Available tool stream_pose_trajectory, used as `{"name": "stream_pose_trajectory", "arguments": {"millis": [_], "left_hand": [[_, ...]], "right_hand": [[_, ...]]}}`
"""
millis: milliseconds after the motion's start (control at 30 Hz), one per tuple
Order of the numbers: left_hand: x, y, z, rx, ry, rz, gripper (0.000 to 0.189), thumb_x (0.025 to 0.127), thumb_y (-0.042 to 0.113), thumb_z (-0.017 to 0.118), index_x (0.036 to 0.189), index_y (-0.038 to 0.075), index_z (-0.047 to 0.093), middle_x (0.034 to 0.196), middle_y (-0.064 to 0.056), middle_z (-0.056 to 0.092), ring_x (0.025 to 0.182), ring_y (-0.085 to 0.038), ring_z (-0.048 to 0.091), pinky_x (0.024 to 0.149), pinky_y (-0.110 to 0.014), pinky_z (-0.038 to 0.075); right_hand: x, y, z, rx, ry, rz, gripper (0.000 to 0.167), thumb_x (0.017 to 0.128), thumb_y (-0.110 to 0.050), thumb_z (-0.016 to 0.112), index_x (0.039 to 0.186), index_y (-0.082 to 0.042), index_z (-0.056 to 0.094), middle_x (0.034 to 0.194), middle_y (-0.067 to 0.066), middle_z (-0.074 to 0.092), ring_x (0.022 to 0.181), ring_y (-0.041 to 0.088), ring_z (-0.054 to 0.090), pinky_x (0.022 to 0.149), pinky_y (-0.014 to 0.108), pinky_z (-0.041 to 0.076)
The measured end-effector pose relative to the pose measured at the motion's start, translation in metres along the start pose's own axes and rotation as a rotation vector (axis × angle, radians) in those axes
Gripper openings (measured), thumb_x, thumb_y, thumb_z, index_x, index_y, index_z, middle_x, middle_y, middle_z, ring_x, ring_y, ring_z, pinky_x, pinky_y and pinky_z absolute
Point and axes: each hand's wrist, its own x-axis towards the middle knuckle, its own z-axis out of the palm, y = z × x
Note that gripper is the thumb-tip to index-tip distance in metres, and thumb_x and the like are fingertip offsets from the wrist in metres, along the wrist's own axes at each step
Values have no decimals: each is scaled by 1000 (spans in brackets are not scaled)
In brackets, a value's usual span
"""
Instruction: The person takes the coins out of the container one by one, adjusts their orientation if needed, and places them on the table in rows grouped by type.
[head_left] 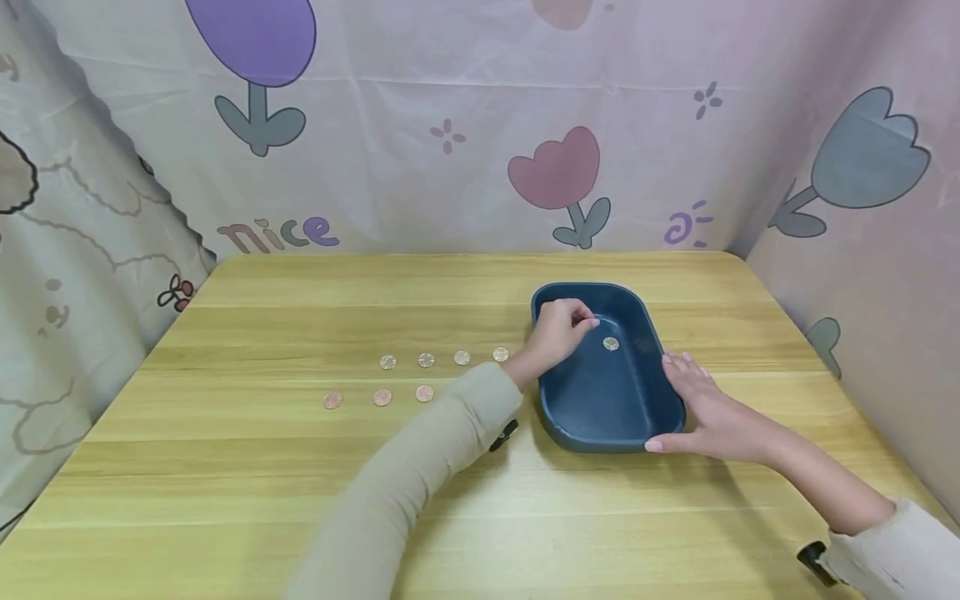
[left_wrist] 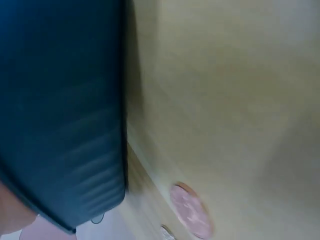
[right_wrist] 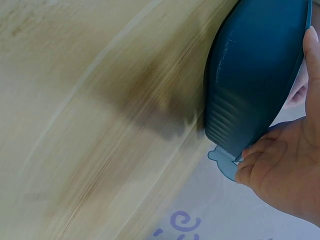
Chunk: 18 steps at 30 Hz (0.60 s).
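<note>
A dark blue plastic basin (head_left: pixel 600 440) stands on the right half of the table with one pale gold coin (head_left: pixel 611 343) inside. My left hand (head_left: pixel 558 333) reaches over its left rim, thumb and forefinger close together above the basin floor; I cannot tell whether a coin is between them. At the basin's near right corner, my right hand (head_left: pixel 720 417) grips the rim, thumb on the near side and fingers along the right side. In the right wrist view, the fingers (right_wrist: pixel 255 162) bend at the rim of the basin (right_wrist: pixel 255 75).
Several pale coins (head_left: pixel 426 360) lie in a row left of the basin. Nearer me is a row of copper-coloured coins (head_left: pixel 382 397), passing close to my left forearm. A printed curtain (head_left: pixel 450 183) hangs behind the wooden table (head_left: pixel 225 500) and at both sides.
</note>
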Motion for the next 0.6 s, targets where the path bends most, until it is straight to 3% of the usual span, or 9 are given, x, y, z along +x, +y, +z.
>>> {"name": "stream_pose_trajectory", "arguments": {"millis": [100,267,433,600], "left_hand": [[7,3,9,35,-41,-10,14,89,16,62,91,4,69,85,-6,68,68,-8,53,57,-12,40],[15,6,19,105,-164,-25,14,90,13,61,94,3,68,92,-7,69,75,-10,59,61,-13,45],[19,5,24,245,-297,-44,22,91,15,60,109,4,65,107,-7,68,94,-14,63,77,-20,50],[26,5,29,415,-448,-26,39,91,20,59,127,7,54,127,-5,59,120,-16,52,98,-23,43]], "right_hand": [[0,0,0,1,0,-1,117,72,-52,72,145,8,3,153,27,0,139,46,-8,106,67,3],[-2,1,1,15,7,-2,116,73,-50,73,145,8,3,153,27,-1,139,46,-9,106,67,3],[0,1,0,22,2,-14,115,74,-49,72,145,7,3,153,26,-1,140,45,-10,106,67,1],[0,2,-1,18,1,-32,113,74,-46,73,145,8,3,153,27,-1,139,46,-9,106,67,1]]}}
